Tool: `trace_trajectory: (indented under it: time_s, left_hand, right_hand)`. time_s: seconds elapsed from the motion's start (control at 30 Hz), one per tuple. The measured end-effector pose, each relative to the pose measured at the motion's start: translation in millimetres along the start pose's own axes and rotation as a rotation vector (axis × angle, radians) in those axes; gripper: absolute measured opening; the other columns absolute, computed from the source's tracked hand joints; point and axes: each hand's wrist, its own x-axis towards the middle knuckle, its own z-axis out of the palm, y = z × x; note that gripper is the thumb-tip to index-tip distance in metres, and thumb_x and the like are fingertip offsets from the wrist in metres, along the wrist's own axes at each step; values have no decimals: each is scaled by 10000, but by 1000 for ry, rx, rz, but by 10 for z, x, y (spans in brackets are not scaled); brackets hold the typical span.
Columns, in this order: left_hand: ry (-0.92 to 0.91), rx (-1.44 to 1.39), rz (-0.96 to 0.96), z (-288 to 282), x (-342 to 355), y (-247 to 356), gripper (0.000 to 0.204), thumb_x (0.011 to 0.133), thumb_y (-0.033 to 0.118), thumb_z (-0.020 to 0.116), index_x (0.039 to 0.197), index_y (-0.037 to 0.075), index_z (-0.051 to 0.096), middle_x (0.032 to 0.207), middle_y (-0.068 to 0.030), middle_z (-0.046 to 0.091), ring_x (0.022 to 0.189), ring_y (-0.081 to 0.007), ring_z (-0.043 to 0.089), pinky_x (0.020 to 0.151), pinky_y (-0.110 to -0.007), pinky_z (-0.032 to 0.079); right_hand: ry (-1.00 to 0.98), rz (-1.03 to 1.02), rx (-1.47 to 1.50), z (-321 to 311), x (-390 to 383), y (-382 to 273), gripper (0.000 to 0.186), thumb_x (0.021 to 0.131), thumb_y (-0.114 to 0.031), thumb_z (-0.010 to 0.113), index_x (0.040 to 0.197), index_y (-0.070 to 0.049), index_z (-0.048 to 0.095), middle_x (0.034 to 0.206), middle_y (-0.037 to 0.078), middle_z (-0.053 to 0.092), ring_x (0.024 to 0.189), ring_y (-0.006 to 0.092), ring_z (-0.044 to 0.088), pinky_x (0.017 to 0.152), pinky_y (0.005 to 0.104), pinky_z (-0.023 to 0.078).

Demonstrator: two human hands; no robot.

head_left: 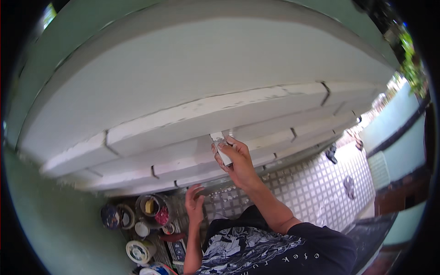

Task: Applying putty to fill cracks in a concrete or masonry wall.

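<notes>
My right hand (236,156) grips a white-smeared putty knife (218,139), its blade at the underside of a white stepped molding (192,114) on the white surface in front of me. White smears show on my fingers. My left hand (194,200) is lower and to the left, empty, its fingers loosely curved and apart, near the bottom edge of the molding. Dark short marks cross the molding's bands in several places.
Several buckets (137,251) and a container with a yellow sponge (149,206) stand at lower left beside a green wall (55,211). Dark footwear (332,155) lies on the checked tile floor (311,188). Plants (410,59) show at upper right.
</notes>
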Motion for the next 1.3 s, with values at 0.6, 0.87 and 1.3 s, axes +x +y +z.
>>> trace_trajectory:
  time_s: [0.6,0.87,1.3]
  left_hand:
    - [226,-685,255,305,984,1384,603,982,272,349,1479,-48,234,1533,-219,277,1427,-372,276,1206,-441,210]
    - [207,-977,281,496,913,1747,648,978,270,432,1457,-100,203,1536,-240,227,1446,-363,194,1216,-446,164]
    - [208,-1020,266,770,814,1878,708,944,248,486,1440,-147,173,1519,-267,247,1437,-378,216,1208,-449,181]
  right_hand:
    - [435,-423,-128,-2099,-289,-1599,170,934,-116,565,1041,10,603,825,20,593,539,32,383,461,172,259]
    - [529,-869,-443,-2136,-523,-1397,450,951,-40,546,1380,42,438,1020,77,601,664,70,517,556,184,407]
    - [388,-990,-1402,-1734,-146,-2409,305,771,50,720,1061,-43,714,1050,80,576,777,207,608,705,305,495]
